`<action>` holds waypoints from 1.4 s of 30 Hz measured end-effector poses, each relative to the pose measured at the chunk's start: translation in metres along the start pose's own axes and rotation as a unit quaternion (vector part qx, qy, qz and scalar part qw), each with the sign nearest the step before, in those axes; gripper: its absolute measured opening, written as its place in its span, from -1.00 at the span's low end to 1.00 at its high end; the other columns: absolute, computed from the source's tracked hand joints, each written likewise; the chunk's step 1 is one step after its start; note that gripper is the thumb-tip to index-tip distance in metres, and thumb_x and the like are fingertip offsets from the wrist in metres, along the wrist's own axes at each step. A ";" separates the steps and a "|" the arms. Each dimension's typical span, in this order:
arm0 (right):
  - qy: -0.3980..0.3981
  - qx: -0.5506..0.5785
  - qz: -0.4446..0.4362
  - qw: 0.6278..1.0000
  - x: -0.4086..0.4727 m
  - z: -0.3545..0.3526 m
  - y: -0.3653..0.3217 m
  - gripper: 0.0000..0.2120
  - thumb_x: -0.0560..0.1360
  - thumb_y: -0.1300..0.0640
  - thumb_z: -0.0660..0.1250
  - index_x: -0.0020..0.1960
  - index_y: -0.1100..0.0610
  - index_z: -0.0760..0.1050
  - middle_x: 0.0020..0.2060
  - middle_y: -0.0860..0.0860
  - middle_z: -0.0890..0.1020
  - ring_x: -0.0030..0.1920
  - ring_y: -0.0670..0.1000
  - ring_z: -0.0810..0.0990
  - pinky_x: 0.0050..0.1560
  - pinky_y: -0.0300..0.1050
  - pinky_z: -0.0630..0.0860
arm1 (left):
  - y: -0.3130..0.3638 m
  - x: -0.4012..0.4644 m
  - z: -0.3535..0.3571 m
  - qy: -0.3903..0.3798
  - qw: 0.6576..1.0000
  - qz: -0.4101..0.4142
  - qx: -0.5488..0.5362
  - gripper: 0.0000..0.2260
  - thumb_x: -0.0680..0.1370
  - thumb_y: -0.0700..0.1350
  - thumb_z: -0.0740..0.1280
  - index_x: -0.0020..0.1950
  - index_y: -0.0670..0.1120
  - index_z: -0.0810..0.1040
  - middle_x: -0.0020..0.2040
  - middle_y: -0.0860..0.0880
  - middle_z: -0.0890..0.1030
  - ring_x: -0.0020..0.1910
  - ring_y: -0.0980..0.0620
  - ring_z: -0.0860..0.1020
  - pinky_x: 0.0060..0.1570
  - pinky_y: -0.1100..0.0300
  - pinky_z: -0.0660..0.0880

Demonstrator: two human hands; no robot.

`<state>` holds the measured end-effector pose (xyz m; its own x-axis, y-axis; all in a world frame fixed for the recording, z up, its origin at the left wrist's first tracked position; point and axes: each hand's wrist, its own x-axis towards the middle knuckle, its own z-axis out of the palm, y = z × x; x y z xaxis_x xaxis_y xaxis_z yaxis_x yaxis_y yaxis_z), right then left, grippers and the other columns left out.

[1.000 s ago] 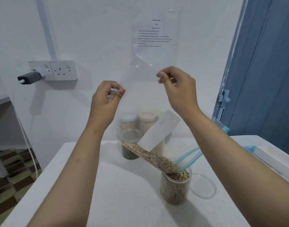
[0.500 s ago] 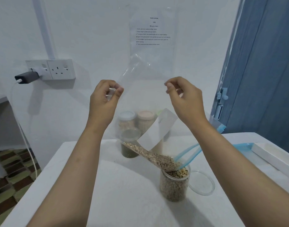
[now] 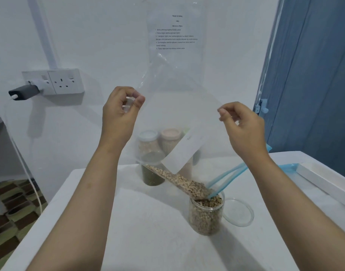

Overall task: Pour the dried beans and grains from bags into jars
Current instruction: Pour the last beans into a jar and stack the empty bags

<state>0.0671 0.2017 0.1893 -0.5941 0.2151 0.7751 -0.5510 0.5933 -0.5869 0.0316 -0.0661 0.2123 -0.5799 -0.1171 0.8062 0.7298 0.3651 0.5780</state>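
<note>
While both hands stay raised, the right hand (image 3: pixel 244 126) has dropped and swung out toward 3 o'clock since a second ago; the left hand (image 3: pixel 121 110) pinches the bag (image 3: pixel 179 114) corner. Right pinch looks the same, though the clear film is hard to trace. Fewer beans (image 3: pixel 179 179) remain in the bag; they run down toward 5 o'clock into the jar (image 3: pixel 206 216), now nearly full.

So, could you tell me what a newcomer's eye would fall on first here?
Probably the clear bag, held up mid-frame by the left hand and right hand, which pinch its upper corners. Its blue-zipped mouth spills pale beans into the open jar on the white table, beside a loose lid.
</note>
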 end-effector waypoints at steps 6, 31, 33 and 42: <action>0.001 0.005 -0.006 1.000 -0.002 0.001 -0.001 -0.91 0.60 0.14 0.31 -0.04 0.02 0.58 -0.19 -0.22 0.63 -0.12 -0.01 0.62 -0.10 -0.30 0.46 | -0.002 -0.001 -0.002 0.004 1.000 -0.003 -0.008 -0.87 0.58 -0.05 0.38 -0.12 0.16 0.50 -0.03 0.19 0.53 -0.13 0.18 0.50 -0.02 0.29 0.41; 0.005 0.011 -0.023 1.000 0.012 0.002 -0.009 -0.91 0.60 0.13 0.31 -0.05 -0.01 0.56 -0.19 -0.22 0.61 -0.10 -0.02 0.61 -0.10 -0.34 0.45 | 0.005 0.005 -0.007 0.013 1.000 -0.002 -0.025 -0.87 0.57 -0.03 0.38 -0.14 0.17 0.51 -0.05 0.20 0.53 -0.11 0.12 0.48 -0.03 0.25 0.40; 0.004 0.010 -0.022 1.000 0.012 0.003 -0.009 -0.90 0.60 0.13 0.31 -0.05 -0.02 0.56 -0.19 -0.23 0.61 -0.10 -0.02 0.61 -0.10 -0.33 0.45 | 0.003 0.005 -0.007 0.014 1.000 -0.003 -0.024 -0.88 0.57 -0.02 0.38 -0.13 0.18 0.51 -0.05 0.21 0.53 -0.10 0.12 0.49 -0.02 0.23 0.41; 0.001 0.013 -0.018 1.000 0.014 0.005 -0.016 -0.90 0.60 0.15 0.32 -0.05 0.00 0.57 -0.20 -0.23 0.61 -0.15 -0.05 0.58 -0.17 -0.44 0.38 | 0.002 0.005 -0.011 0.022 0.999 -0.004 -0.024 -0.88 0.57 -0.02 0.38 -0.13 0.18 0.51 -0.06 0.25 0.53 -0.11 0.12 0.49 -0.02 0.23 0.41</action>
<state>0.0644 0.1913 0.2077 -0.5729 0.1957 0.7959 -0.5868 0.5800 -0.5650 0.0340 -0.0762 0.2190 -0.5707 -0.1609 0.8052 0.7422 0.3185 0.5897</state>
